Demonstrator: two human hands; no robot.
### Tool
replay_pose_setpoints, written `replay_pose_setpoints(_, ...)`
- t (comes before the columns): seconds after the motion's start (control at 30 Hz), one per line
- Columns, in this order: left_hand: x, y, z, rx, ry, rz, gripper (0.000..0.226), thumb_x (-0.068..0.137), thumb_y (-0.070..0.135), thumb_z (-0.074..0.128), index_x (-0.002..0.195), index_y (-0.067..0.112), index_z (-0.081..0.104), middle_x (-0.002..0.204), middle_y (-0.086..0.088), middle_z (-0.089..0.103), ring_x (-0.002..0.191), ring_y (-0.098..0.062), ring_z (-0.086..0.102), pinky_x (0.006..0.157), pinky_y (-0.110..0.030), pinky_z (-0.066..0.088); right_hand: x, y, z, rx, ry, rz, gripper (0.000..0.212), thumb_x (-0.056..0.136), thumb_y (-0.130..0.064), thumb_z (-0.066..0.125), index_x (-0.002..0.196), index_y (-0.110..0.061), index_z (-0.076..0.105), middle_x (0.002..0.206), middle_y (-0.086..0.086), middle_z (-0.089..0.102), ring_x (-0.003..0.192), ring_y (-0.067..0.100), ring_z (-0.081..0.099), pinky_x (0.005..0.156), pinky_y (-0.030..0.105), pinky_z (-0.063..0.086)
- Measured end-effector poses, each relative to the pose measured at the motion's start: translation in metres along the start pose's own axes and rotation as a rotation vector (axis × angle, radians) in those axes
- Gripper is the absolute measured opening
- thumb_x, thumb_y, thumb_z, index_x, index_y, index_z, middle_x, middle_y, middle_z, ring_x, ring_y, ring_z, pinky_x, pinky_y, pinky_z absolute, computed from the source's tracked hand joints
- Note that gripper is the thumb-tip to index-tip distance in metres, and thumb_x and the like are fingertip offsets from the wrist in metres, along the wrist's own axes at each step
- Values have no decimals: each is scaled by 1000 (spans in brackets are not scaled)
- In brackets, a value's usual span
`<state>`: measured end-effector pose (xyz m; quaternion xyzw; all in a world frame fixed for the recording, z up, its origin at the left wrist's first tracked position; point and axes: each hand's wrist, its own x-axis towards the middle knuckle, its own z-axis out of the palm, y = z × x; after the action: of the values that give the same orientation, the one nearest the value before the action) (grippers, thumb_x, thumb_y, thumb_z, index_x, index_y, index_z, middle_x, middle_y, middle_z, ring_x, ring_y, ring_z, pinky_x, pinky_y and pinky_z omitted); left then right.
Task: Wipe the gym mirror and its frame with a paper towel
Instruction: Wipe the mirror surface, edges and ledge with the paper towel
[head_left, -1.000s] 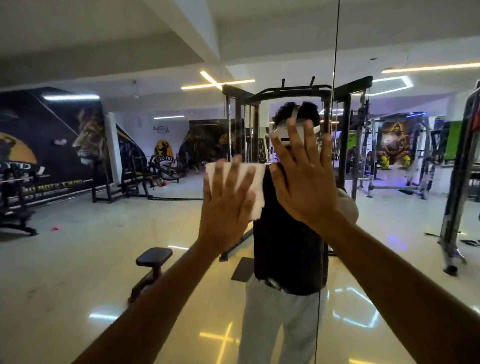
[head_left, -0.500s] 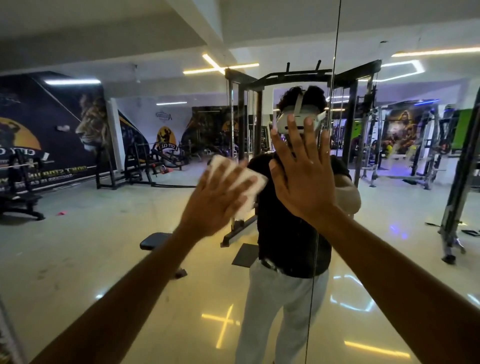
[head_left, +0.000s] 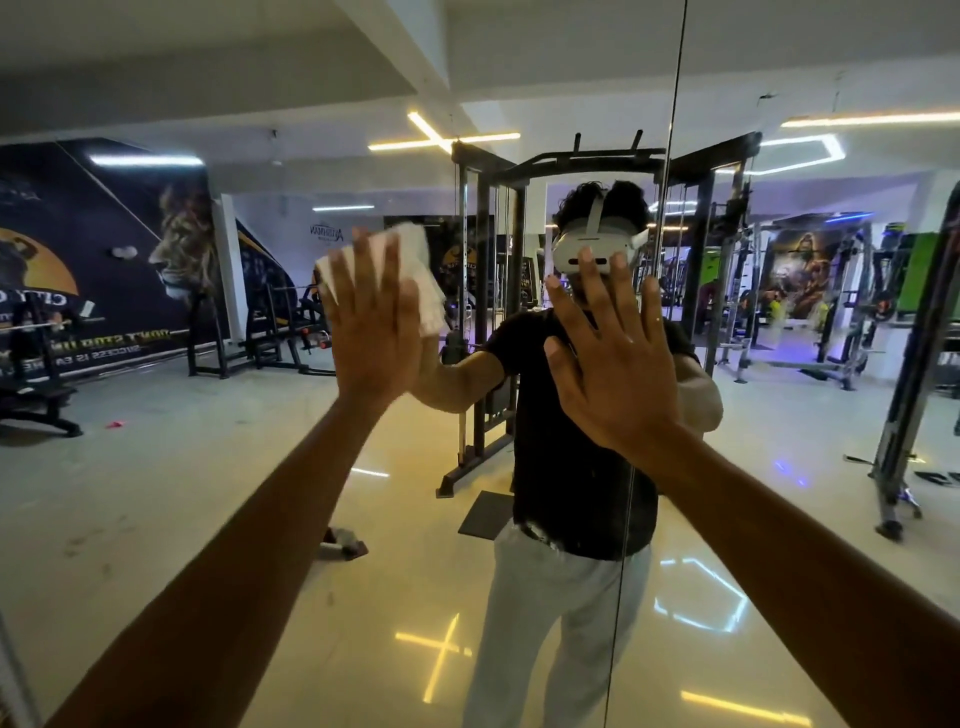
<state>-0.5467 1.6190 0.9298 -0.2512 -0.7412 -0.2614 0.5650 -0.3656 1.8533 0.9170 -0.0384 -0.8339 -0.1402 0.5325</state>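
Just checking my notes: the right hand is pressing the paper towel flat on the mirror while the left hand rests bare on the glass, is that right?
Not quite: the hands are swapped. In the head view the left hand presses the paper towel flat on the mirror, while the right hand rests bare on the glass.

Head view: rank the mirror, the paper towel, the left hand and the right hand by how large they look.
1. The mirror, which fills nearly the whole view.
2. The right hand and left hand look alike; I won't rank them.
3. The paper towel, though the left hand presses flat over most of it, so its full size is hidden.
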Motion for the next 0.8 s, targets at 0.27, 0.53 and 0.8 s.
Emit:
replay_pose_setpoints(0.27, 5, 51, -8, 33, -179, 490, 62, 119, 48, 22, 176, 26, 12, 183, -12, 4, 169, -40, 2, 131, -69, 14, 24, 8, -5, -15, 53, 61, 67, 116, -56, 29, 177, -29, 17, 186, 8, -2, 171, 35, -7, 136, 64, -1)
replay_pose_setpoints(0.53, 25, 93, -7, -10, -111, 210, 65, 118, 52, 23, 176, 25, 11, 183, -12, -2, 168, -41, -6, 134, -68, 2, 21, 14, -1, -33, 69, 43, 68, 117, -55, 31, 177, -27, 17, 185, 9, -3, 171, 35, -9, 136, 64, 0)
replay_pose_setpoints(0.8, 96, 35, -25, -46, -4, -7, 65, 116, 56, 6, 175, 29, 7, 183, -12, 2, 168, -41, 1, 132, -69, 10, 20, 19, 0, -14, 57, 31, 69, 117, -53, 35, 177, -25, 18, 186, 8, 0, 171, 33, -8, 136, 64, 5)
